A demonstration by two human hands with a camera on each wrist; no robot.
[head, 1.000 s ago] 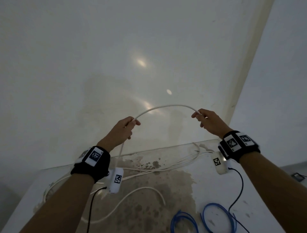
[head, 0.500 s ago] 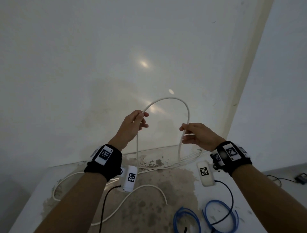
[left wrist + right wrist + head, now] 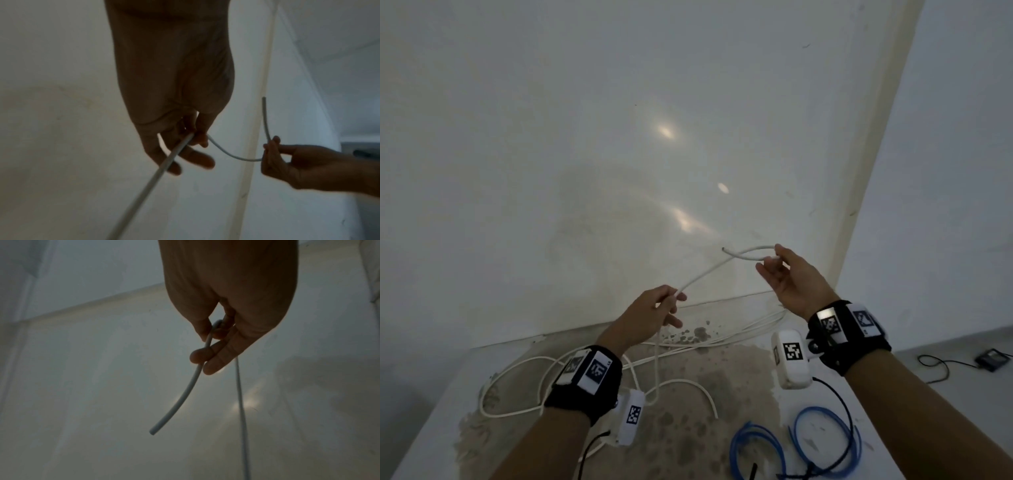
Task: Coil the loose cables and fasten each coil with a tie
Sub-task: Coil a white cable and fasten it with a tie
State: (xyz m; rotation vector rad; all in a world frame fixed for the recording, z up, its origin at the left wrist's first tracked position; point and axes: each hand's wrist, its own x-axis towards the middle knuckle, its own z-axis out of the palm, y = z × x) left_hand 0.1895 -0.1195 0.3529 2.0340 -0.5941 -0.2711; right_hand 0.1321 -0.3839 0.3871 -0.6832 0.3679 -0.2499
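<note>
A white cable [image 3: 702, 275] is held in the air between two hands, above a stained table [image 3: 722, 383] set against a pale wall. The raised stretch slants from the left hand [image 3: 650, 313], lower and nearer the body, up and across to the right hand [image 3: 796, 279], which is higher and farther out. At the right hand the cable is doubled back in a tight bend, so that its cut end [image 3: 723, 249] points back toward the left side, crossing just over the stretch between the hands. This free end lies nearer the right hand, and any first loop would, by judgement, be formed from there.

The right grip is a pinch: the bend is caught between thumb and forefinger, the other fingers loosely spread. The left grip is also a pinch, with the cable passing between thumb and fingertips and dropping from there to the table, where the rest lies in loose, uncoiled curves. A blue cable [image 3: 822, 442] is seen lying in loops on the table near the right forearm. No tie can be made out.
</note>
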